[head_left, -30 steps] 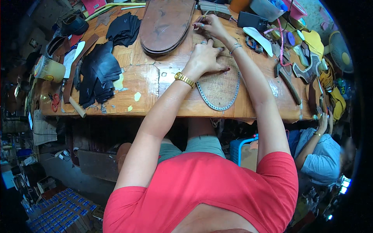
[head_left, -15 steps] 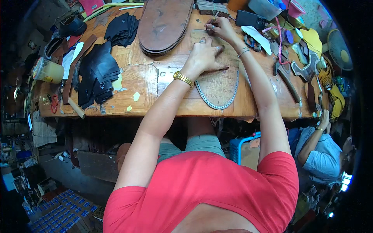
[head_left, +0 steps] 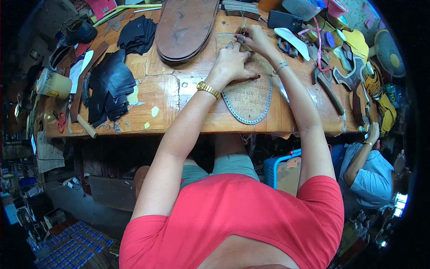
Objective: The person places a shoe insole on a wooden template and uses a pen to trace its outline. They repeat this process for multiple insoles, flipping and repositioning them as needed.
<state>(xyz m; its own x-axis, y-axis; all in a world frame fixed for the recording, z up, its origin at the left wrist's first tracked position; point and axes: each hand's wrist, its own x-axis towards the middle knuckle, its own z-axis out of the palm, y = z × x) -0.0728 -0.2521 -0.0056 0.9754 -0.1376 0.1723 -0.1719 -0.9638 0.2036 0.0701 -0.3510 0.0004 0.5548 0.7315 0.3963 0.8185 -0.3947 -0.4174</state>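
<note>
A long tan piece (head_left: 248,104) with rounded ends and faint print lies on the wooden table, its near rim edged in a grey band with evenly spaced pale marks. My left hand (head_left: 234,65) rests on it, fingers spread, pressing it against the tabletop; a gold watch is on that wrist. Just beyond those fingertips, over the piece's far part, my right hand (head_left: 255,40) is closed in a pinch. Whatever the pinch holds is too small to make out. Both hands cover much of the piece's middle and far right edge.
Stacked brown oval leather pieces (head_left: 184,31) lie left of my hands. Farther left are black leather pieces (head_left: 109,83) and a tub (head_left: 53,83). A phone (head_left: 285,21), a hammer (head_left: 330,92) and yellow material (head_left: 356,45) lie right. Another person (head_left: 369,172) sits at far right.
My right hand has come slightly nearer and closer to my left fingertips, still pinched. My left hand keeps its place on the tan piece. The whole view has shifted a little.
</note>
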